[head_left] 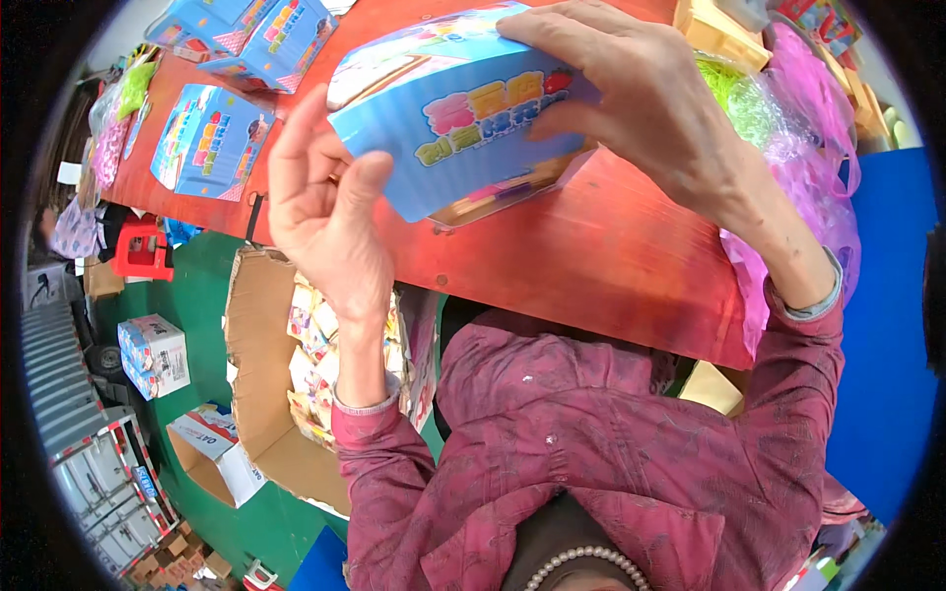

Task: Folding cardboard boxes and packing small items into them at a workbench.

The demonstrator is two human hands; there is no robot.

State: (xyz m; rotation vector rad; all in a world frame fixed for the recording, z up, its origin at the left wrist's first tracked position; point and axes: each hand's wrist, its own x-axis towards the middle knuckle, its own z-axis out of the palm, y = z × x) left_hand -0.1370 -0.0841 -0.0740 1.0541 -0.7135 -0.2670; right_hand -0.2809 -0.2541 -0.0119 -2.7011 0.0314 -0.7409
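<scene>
Across the upper frame, above a red table (611,266), a blue printed box (463,148) is held tilted. The right hand (645,108) grips its right end; the left hand (330,212), fingers parted, meets the other, its hold unclear. Steadying appears underway; the next move likely needs both ends supported. A second box (212,143), upper left, could crowd leftward movement; a red stool (143,248) stands below it.

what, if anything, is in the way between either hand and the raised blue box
Nothing visible is in the way. The right hand has its fingers over the top of the blue box and its thumb against the front; the left hand is right at the left end, with nothing else between.
</scene>
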